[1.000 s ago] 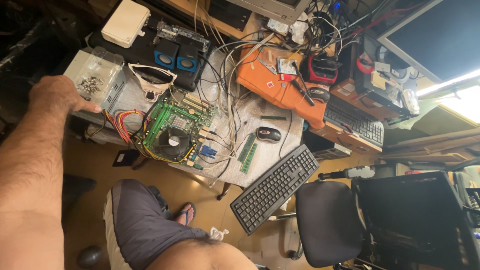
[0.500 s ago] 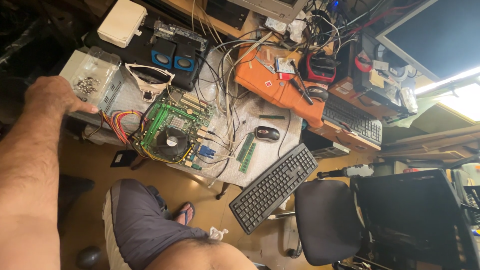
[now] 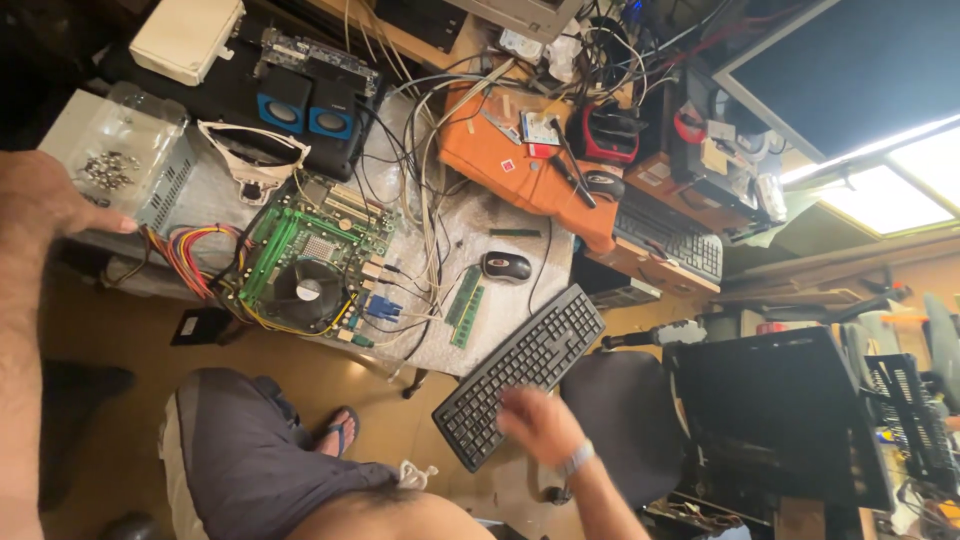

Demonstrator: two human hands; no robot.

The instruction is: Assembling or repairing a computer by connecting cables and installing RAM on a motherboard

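My left hand grips the near edge of a clear plastic box with several small metal screws in it, at the left end of the desk. My right hand, blurred and wearing a wristband, is at the lower edge of a black keyboard that hangs over the desk's edge; its fingers look apart and hold nothing. Between the hands lies a green motherboard with a round black fan and coloured wire bundles.
A black mouse and a green memory stick lie next to the motherboard. Blue speakers, tangled cables, an orange case and a second keyboard crowd the desk. A black chair stands by the keyboard. My knee is below.
My right hand has come into view and reached the black keyboard. My left hand has stayed on the plastic box.
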